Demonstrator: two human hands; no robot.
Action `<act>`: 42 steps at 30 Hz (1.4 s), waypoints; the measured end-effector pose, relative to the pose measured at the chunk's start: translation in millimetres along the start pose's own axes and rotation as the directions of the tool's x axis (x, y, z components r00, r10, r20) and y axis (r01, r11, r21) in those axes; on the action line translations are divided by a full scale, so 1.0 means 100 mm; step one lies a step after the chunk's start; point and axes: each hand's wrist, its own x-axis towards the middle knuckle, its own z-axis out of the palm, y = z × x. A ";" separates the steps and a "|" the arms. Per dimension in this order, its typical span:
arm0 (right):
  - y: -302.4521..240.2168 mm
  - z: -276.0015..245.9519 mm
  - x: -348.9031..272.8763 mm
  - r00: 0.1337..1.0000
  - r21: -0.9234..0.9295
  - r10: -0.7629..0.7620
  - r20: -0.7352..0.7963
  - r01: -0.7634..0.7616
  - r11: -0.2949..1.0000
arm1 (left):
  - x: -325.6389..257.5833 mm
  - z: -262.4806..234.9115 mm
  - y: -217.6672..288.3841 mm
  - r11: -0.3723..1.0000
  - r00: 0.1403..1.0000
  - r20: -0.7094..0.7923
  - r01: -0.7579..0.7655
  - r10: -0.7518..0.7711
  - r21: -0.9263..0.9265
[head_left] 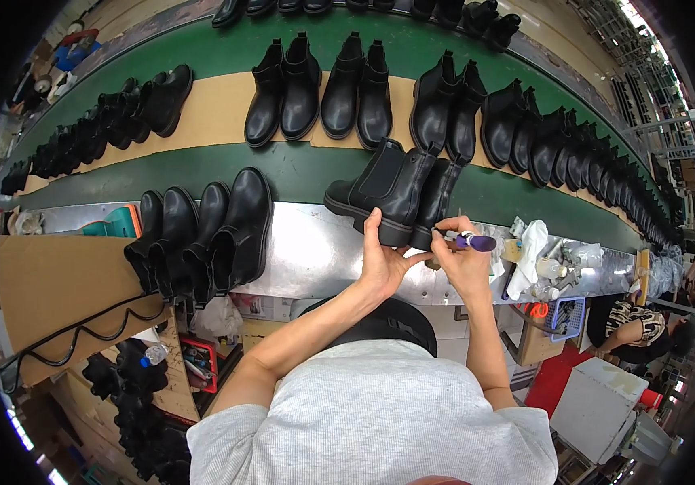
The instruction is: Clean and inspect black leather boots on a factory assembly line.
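Note:
A pair of black ankle boots is in front of me at the bench edge, one boot [371, 198] showing its side with an elastic panel, the other boot [438, 194] close against its right. My left hand [384, 263] grips the near end of the pair from below, thumb up against the thick sole. In my right hand [464, 263] is a pen-like tool with a purple end [477, 242]. Its other end points toward the sole of the right boot; whether the tip touches is hidden by my fingers.
More black boots [238, 230] lie on the metal ledge [299, 255] at left. Long rows of boots [283, 97] stand on tan board along the green conveyor belt [299, 170]. Small bottles [549, 268] and a white cloth [529, 250] are at right. Another person [634, 327] is far right.

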 end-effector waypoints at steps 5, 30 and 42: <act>-0.05 -0.06 0.01 0.972 0.162 0.228 0.052 -0.234 0.959 | -0.02 0.02 -0.01 1.000 1.000 0.006 0.000 0.000 0.011; 1.75 -0.01 -0.26 0.778 -0.661 0.605 0.167 -0.367 0.654 | -0.51 -1.28 0.61 0.946 0.992 -0.011 0.122 -0.124 0.300; 0.94 1.27 0.32 0.809 -0.342 0.505 0.300 -0.403 0.849 | 0.60 -1.06 1.02 -0.461 0.935 -0.240 0.340 0.263 0.819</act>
